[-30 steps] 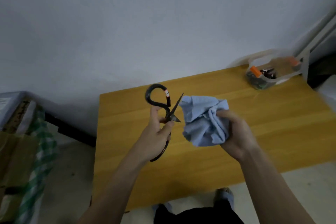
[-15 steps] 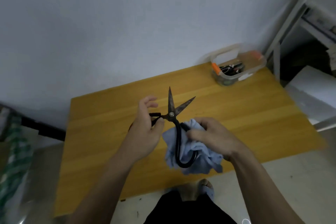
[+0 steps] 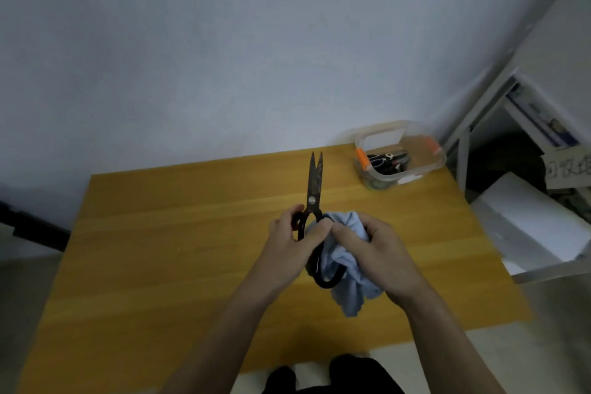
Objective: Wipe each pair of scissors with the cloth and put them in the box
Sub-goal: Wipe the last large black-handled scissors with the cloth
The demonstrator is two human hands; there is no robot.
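Observation:
A large pair of black scissors [image 3: 315, 182] points away from me above the wooden table [image 3: 160, 249], blades almost closed. My left hand [image 3: 287, 240] grips the left handle loop. My right hand [image 3: 374, 249] holds a crumpled light blue cloth [image 3: 351, 291] bunched against the right handle loop, whose lower curve shows below the fingers. A clear plastic box [image 3: 415, 169] with orange clips stands at the table's far right corner and holds other dark scissors.
A grey wall runs behind the table. A white metal frame [image 3: 463, 144] and a white slab [image 3: 537, 224] stand right of the table, close to the box. Floor shows along the table's near edge.
The scissors blades have closed from a wide V to nearly together and now point straight away. My left hand has curled round the handle. The view shifted, so the box appears nearer.

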